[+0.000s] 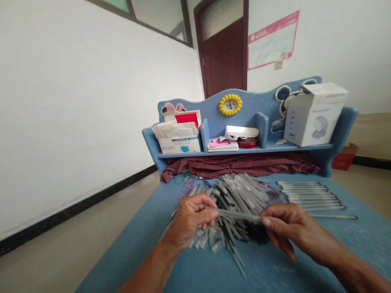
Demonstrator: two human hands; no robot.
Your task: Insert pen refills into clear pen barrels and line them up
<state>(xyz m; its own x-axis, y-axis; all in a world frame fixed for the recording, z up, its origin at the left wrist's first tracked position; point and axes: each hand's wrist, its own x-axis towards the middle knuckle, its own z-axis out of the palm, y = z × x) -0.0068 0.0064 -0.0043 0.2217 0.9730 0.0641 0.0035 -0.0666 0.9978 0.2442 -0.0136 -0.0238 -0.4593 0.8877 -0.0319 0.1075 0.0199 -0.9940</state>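
Note:
A slim translucent plastic tube (240, 215) is stretched level between my two hands, in front of a big pile. My left hand (195, 215) pinches its left end between thumb and fingers. At the other end, my right hand (285, 226) has thumb and forefinger closed on it, the remaining fingers curled below. Behind and beneath lies the heap of similar pale tubes and thin black sticks (244, 191), partly hidden by my hands. To the right, a neat row of tubes with dark ends (310, 195) lies on the blue table, with a single tube (336, 216) just in front.
At the table's back stands a blue shelf (262, 122) holding a mask box (180, 142), papers (222, 145), a red round case (247, 143) and a white carton (316, 114). A checked cloth (238, 163) is bunched beneath it. A white wall (76, 101) rises on the left.

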